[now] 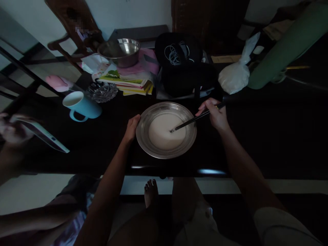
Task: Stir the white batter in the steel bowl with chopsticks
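A wide metal bowl (142, 136) stands on the dark table in front of me, with a milky white liquid (164, 133) in it. My left hand (132, 127) grips the bowl's left rim. In my right hand (216, 114), closed fingers hold a pair of black chopsticks (196, 118) at a slant. Their tips dip into the white liquid near the middle of the bowl, and some white stuff clings to them.
Behind the bowl are a black bag (187, 77), stacked books (128, 83) with another metal bowl (120, 56), and a tied bag of white powder (234, 78). A blue mug (87, 106) and a glass dish (102, 92) stand left. Another person's hand (16, 131) holds a phone (42, 133).
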Demonstrator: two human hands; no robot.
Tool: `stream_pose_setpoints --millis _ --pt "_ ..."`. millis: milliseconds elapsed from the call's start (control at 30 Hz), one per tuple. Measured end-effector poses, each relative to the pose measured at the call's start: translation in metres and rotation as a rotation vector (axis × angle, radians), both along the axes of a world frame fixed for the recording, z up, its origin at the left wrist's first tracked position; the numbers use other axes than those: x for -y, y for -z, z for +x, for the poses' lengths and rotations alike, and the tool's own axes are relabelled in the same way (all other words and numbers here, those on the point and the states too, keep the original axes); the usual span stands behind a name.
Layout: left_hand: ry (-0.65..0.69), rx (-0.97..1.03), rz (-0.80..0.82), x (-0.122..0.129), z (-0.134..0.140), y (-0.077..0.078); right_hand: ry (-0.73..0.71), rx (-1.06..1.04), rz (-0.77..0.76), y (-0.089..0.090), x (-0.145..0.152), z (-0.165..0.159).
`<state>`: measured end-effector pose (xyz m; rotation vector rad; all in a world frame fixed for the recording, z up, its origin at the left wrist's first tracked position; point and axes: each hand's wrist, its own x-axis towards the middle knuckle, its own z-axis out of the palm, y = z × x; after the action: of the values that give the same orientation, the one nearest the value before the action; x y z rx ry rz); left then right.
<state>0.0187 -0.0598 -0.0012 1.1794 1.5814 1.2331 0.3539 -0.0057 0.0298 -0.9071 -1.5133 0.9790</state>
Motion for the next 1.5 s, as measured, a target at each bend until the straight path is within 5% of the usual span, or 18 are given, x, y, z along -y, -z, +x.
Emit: stream_pose_setpoints --millis 100,300,467,633,833,1000,1167,1367,1500 --pt "-0.006 -0.003 0.002 -0.0003 -0.0002 0.0009 -0.075 0.027 0.005 -0.0015 0.0020 -0.0018" --pt "-0.005 -0.001 0.007 0.0009 0.0012 -0.0008 0.054 0.005 0.016 -0.0014 0.0004 0.0007" --pt "-0.011 -0.007 -0.004 0.0016 0.0020 -0.0030 -0.063 0.033 0.023 -0.0025 0.0022 -0.0025" --pt "-0.001 -0.013 0.007 0.0020 0.0005 -0.0024 0.039 0.001 0.016 -0.0038 0.0021 -0.0016" --pt "0.001 -0.016 0.024 0.0013 -0.0002 -0.0009 -0.074 0.020 -0.010 -0.0057 0.0049 -0.0059" --pt "0.002 -0.034 0.019 0.0021 0.0001 -0.0028 0.022 -0.020 -0.009 -0.0044 0.0029 -0.0034" --pt "0.002 -0.010 0.008 0.0027 0.0006 -0.0038 -0.104 0.019 -0.026 -0.0027 0.0040 -0.0040" --pt "0.007 0.022 0.005 0.0024 0.0014 -0.0041 0.003 -0.047 -0.009 -0.0033 0.0024 -0.0018" --pt "0.009 0.009 0.016 0.0027 0.0001 -0.0031 -0.096 0.018 0.003 -0.0042 0.0043 -0.0051"
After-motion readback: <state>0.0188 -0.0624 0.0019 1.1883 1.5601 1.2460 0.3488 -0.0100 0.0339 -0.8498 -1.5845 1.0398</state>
